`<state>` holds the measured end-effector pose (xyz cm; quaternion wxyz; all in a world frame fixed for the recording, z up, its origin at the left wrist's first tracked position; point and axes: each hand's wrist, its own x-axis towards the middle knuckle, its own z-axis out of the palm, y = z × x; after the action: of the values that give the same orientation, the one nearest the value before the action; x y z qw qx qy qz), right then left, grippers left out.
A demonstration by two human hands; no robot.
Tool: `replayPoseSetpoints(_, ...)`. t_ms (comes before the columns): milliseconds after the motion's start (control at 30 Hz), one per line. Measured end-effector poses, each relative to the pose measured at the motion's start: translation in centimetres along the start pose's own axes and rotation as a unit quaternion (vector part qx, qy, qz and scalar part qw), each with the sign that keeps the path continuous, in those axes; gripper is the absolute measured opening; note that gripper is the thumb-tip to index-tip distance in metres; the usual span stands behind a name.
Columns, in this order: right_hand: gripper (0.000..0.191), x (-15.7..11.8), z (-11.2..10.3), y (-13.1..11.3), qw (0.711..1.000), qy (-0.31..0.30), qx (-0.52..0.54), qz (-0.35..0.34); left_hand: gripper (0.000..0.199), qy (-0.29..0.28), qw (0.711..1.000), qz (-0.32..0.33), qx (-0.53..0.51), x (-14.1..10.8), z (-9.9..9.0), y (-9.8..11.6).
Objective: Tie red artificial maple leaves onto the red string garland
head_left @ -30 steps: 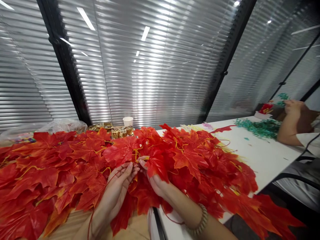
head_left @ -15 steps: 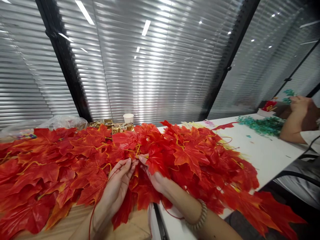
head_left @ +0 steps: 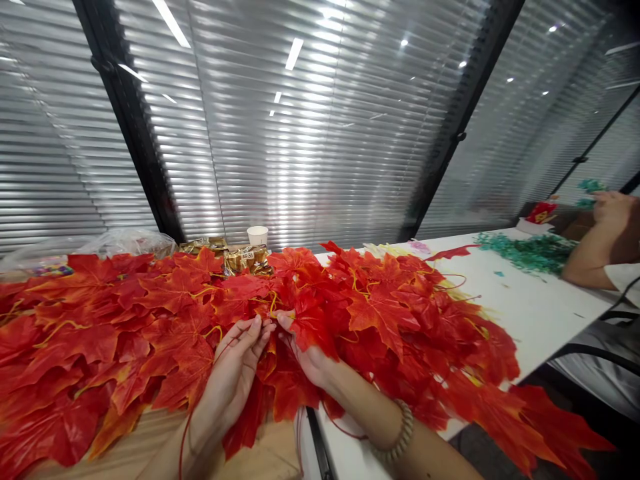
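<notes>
My left hand (head_left: pixel 237 365) is closed in a pinch. A thin red cord (head_left: pixel 183 437) runs from its fingers down across my left forearm. Close beside it, my right hand (head_left: pixel 311 360) pinches the yellow stem of a red artificial maple leaf (head_left: pixel 314 325), which hangs over the back of the hand. The fingertips of both hands nearly meet, and the exact spot where cord and stem come together is too small to make out. All round them lies a wide heap of red-orange artificial maple leaves (head_left: pixel 383 310) with yellow stems.
Behind the heap stand a white paper cup (head_left: pixel 257 235) and gold packets (head_left: pixel 246 260), with a clear plastic bag (head_left: pixel 127 243) at left. To the right, green artificial foliage (head_left: pixel 523 250) lies on the white table (head_left: pixel 553 300), near a co-worker's arm (head_left: pixel 593 257).
Both my hands keep nearly the same place and grip. The leaf at my right hand has shifted slightly. At far right the co-worker's hand has moved a little to the right.
</notes>
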<state>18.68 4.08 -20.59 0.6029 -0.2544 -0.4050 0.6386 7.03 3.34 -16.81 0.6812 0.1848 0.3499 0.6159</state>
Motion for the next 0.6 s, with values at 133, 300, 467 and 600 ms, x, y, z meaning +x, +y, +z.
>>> replayPoseSetpoints(133,0.023,-0.1,1.0,-0.9,0.999,0.009,0.026,0.021,0.017,-0.002,1.0,0.005,0.0,0.0,-0.1,-0.1)
replayPoseSetpoints(300,0.023,0.3,1.7,-1.1,0.998,0.031,0.044,0.033,0.014,-0.002,1.0,0.015,0.004,0.0,-0.1,-0.1)
replayPoseSetpoints(467,0.024,-0.3,0.6,-1.4,0.995,-0.002,-0.096,-0.027,0.014,-0.006,1.0,0.019,0.012,0.0,-0.1,-0.1)
replayPoseSetpoints(600,0.024,-2.1,-0.8,-2.3,0.967,-0.02,-0.239,-0.088,0.013,-0.001,1.0,0.023,0.014,0.0,-0.1,-0.1)
